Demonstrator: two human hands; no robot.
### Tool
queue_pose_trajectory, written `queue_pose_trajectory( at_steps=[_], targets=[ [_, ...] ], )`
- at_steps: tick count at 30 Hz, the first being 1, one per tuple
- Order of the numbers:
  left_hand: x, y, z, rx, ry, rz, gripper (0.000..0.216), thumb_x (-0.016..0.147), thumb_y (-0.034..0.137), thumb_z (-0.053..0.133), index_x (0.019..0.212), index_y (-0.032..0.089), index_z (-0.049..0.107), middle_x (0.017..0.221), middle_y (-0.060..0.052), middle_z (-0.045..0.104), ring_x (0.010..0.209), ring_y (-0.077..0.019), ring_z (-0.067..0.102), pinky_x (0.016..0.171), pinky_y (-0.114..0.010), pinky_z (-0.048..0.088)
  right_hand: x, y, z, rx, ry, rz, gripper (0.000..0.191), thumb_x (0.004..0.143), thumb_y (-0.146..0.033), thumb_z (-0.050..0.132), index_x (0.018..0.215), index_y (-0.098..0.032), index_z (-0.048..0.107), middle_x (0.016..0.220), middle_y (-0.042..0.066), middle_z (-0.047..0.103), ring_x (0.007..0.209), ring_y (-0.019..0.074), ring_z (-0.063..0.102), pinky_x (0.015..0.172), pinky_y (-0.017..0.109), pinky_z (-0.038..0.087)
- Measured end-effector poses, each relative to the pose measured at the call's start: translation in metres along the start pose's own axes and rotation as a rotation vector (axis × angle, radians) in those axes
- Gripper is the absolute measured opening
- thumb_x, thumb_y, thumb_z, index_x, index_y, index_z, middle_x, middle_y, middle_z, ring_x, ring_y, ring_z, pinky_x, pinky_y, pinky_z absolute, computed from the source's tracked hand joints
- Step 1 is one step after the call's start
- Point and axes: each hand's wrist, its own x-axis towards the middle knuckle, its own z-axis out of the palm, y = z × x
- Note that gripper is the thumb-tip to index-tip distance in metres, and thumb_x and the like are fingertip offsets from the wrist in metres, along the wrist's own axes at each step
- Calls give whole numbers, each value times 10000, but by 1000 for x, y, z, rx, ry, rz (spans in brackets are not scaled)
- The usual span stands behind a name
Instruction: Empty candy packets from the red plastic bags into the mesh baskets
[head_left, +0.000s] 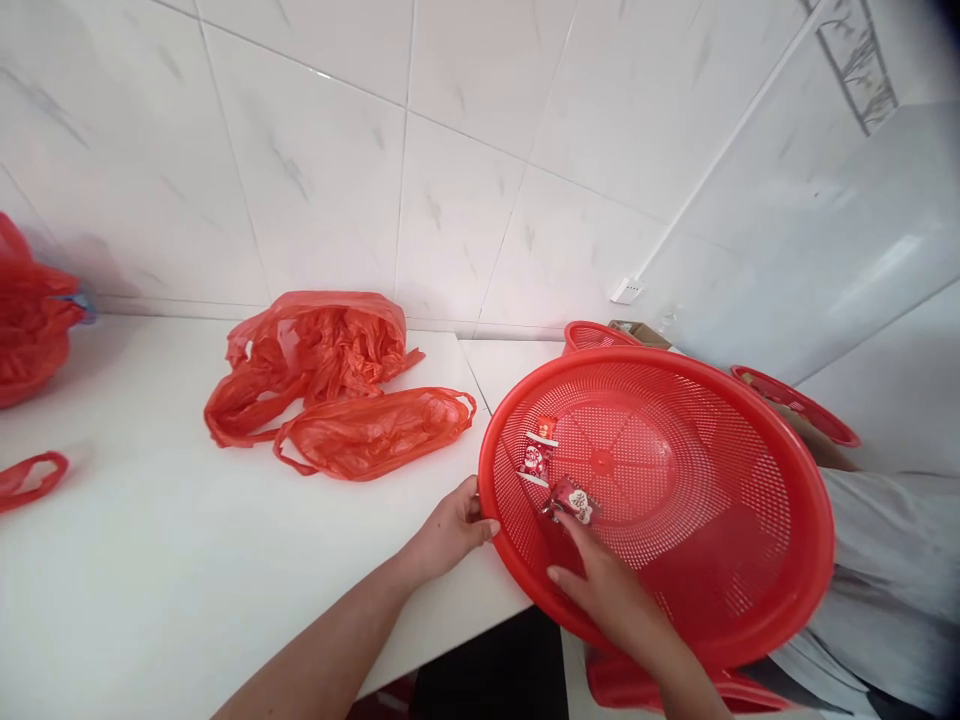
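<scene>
A large red perforated plastic basket is tilted so that its inside faces me. My left hand is closed on the basket's left rim, thumb over the edge and the other fingers mostly hidden behind it. Inside, my right hand touches a dark red snack packet with its fingertips, while the thumb stays apart. Another red packet and a small orange-red packet lie just above, against the left side of the basket.
Crumpled red plastic bags lie on the white table near the tiled wall. More red bags sit at the far left. Other red baskets and grey cloth are beyond the big basket.
</scene>
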Motion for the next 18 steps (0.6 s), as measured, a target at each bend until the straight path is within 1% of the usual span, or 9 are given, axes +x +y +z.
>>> queue_pose_trajectory(
  at_steps=[1, 3, 6, 8, 11, 14, 18],
  targets=[
    [0, 0, 0, -11, -2, 3, 421, 759, 284, 674, 1139, 194, 516, 1030, -75, 625, 925, -201, 579, 714, -286, 435, 2, -5, 3, 52, -5, -43, 625, 807, -334, 510, 1399, -224, 343, 1416, 105, 425, 1308, 248, 392, 1019, 424, 384],
    [-1, 2, 0, -21, -2, 4, 422, 757, 278, 676, 1138, 193, 517, 1039, -76, 623, 942, -207, 578, 729, -294, 440, 7, -12, 4, 99, 40, -106, 615, 817, -344, 492, 1404, -256, 330, 1473, 73, 336, 1358, 226, 306, 1064, 424, 335],
    [-1, 5, 0, -9, -7, -4, 411, 752, 270, 680, 1121, 186, 520, 1024, -75, 622, 886, -186, 574, 700, -280, 433, 16, -15, -7, 34, 152, -134, 561, 833, -348, 475, 1379, -277, 367, 1491, 58, 286, 1371, 221, 272, 1082, 424, 312],
    [-1, 7, 0, -8, -15, -9, 398, 753, 269, 681, 1106, 180, 520, 1011, -74, 618, 848, -172, 565, 670, -266, 419, 23, -15, -20, -58, 171, -148, 573, 831, -361, 485, 1383, -277, 359, 1496, 64, 268, 1371, 237, 268, 1069, 427, 331],
    [0, 8, 0, -36, -26, -3, 411, 744, 283, 690, 1103, 184, 515, 971, -61, 611, 805, -156, 552, 653, -260, 405, 34, -19, -44, -232, 146, -179, 644, 813, -405, 521, 1411, -294, 309, 1509, 72, 238, 1374, 285, 249, 1044, 460, 349],
    [1, 5, -1, -74, -26, 1, 403, 732, 300, 701, 1072, 184, 520, 894, -34, 595, 735, -129, 530, 636, -253, 396, 49, -28, -62, -397, 104, -253, 746, 767, -393, 595, 1429, -318, 260, 1528, 63, 190, 1379, 321, 219, 1054, 486, 314],
    [1, 1, -3, -69, -32, -13, 383, 736, 292, 695, 1052, 180, 512, 859, -24, 574, 690, -109, 499, 608, -242, 384, 82, -40, -70, -508, 26, -334, 858, 692, -320, 681, 1433, -305, 249, 1538, 80, 139, 1397, 327, 150, 1081, 515, 231]
  ],
)
